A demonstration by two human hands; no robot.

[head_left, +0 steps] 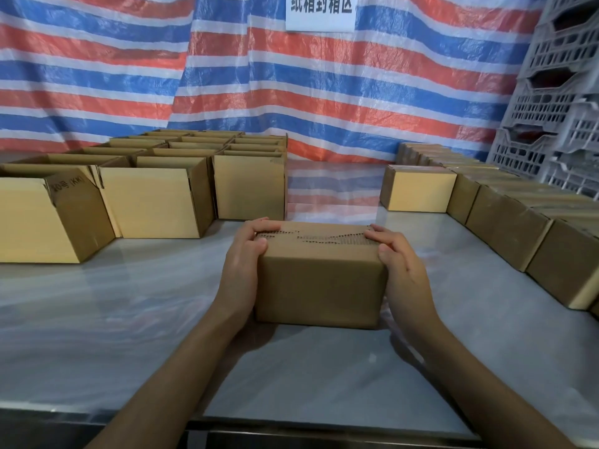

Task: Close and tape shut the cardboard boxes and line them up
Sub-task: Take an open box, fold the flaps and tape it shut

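Sign (319,11) is cropped by the top edge, and its upper characters are lost. Leftmost open box (32,218) is cut by the left edge, flap print partly blurred. Closed-box row (505,228) and crates (557,92) are clipped at right. Ends of held box (319,286) are covered by left hand (243,264) and right hand (400,268).

Held box (319,286) mid-table (129,319); open boxes (155,199) left (behind); closed row (505,228) right.

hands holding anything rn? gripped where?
One cardboard box, held by its two ends: left hand on the left end, right hand on the right, both curled over the top.
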